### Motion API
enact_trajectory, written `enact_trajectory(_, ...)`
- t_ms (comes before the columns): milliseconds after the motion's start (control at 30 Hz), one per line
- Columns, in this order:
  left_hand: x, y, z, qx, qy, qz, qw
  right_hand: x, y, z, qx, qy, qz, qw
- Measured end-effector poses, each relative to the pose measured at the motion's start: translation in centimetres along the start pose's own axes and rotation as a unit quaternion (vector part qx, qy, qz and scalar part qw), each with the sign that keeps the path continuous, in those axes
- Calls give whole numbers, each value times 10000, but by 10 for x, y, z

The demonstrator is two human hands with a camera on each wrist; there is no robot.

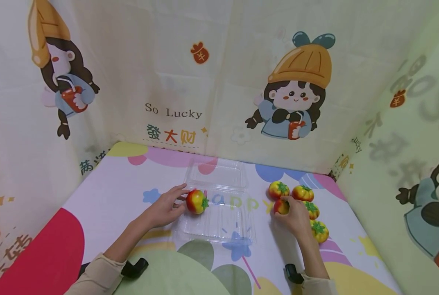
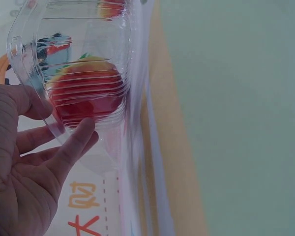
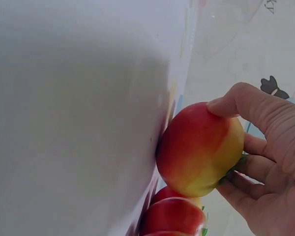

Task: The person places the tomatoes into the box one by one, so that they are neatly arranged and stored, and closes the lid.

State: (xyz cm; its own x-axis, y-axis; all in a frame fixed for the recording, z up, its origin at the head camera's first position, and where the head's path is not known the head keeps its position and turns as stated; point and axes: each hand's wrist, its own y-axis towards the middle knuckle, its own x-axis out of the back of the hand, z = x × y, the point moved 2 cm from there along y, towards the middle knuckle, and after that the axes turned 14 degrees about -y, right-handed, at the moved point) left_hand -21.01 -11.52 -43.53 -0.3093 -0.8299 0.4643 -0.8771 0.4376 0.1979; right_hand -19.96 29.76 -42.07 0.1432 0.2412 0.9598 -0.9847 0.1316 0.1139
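Note:
A clear plastic box (image 1: 227,223) lies open in the middle of the table, its lid (image 1: 219,175) folded back on the far side. One red-and-yellow persimmon (image 1: 195,201) with a green leafy cap sits in its left end, cap turned to the right. At that end my left hand (image 1: 164,207) pinches the box's rim, thumb at the edge and fingers against the outer wall in the left wrist view. Over on the right, my right hand (image 1: 296,216) grips another persimmon (image 3: 199,150) between thumb and fingers, low over the table; contact with it I cannot tell.
Several more persimmons (image 1: 303,193) are grouped on the table around the right hand, green caps up. Printed cloth walls (image 1: 219,90) stand behind the table and on both sides. A black strap piece (image 1: 134,268) shows by the left wrist.

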Motion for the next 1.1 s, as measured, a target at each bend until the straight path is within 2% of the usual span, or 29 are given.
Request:
enact_trajectory(500, 0, -1, 0, -95, 19, -12, 10000, 10, -5, 16, 315, 328, -448, 9980)
enact_trajectory(1100, 1, 0, 1, -16, 10, -30, 10000, 26, -22, 57, 536, 824, -727, 9925)
